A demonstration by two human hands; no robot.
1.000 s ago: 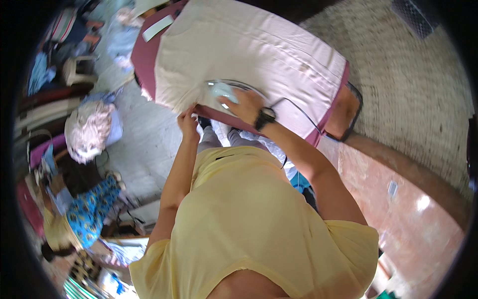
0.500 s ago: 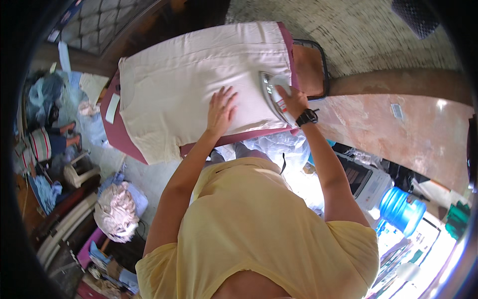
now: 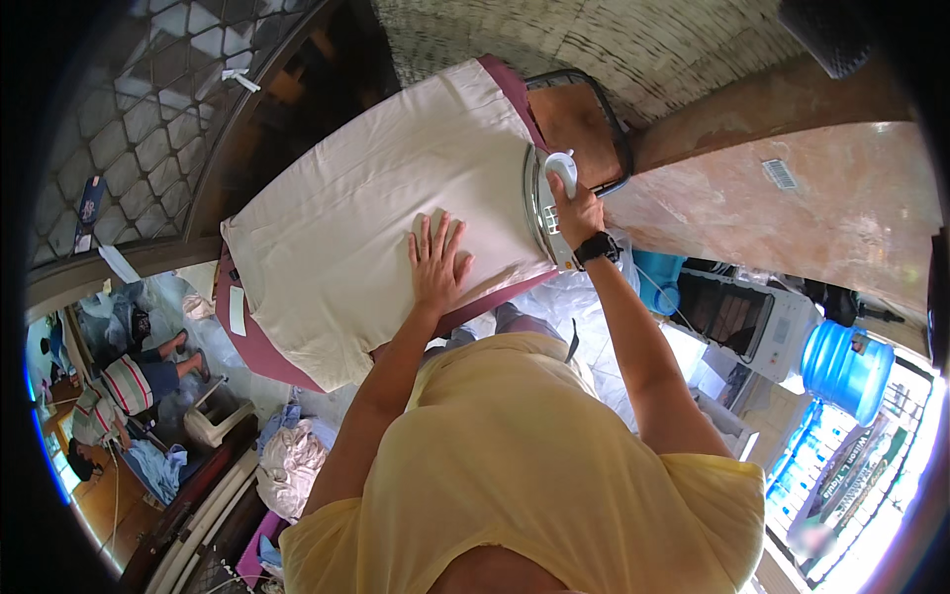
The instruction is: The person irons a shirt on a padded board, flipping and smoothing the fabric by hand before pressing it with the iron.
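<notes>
Cream cloth (image 3: 386, 158) covers most of a maroon-covered ironing board (image 3: 282, 346), hanging slightly over its near left side. My left hand (image 3: 437, 265) lies flat on the cloth with the fingers spread. At the board's right end, my right hand (image 3: 578, 213) grips the handle of a white iron (image 3: 560, 164). The iron's shiny metal rim faces the cloth, and its body looks tilted. Whether its sole touches the cloth cannot be made out. A black watch is on my right wrist.
A brown-seated chair (image 3: 576, 134) stands against the board's right end. A metal lattice gate (image 3: 129, 148) is at far left. On the left, another person in a striped shirt (image 3: 127, 384) sits near a stool (image 3: 216, 411) and piled cloth (image 3: 290, 467). A blue water jug (image 3: 844, 370) stands right.
My view has turned, so the board looks more slanted. The iron has shifted to the board's right edge and tilted. My left hand stays on the cloth, its fingers spread wider.
</notes>
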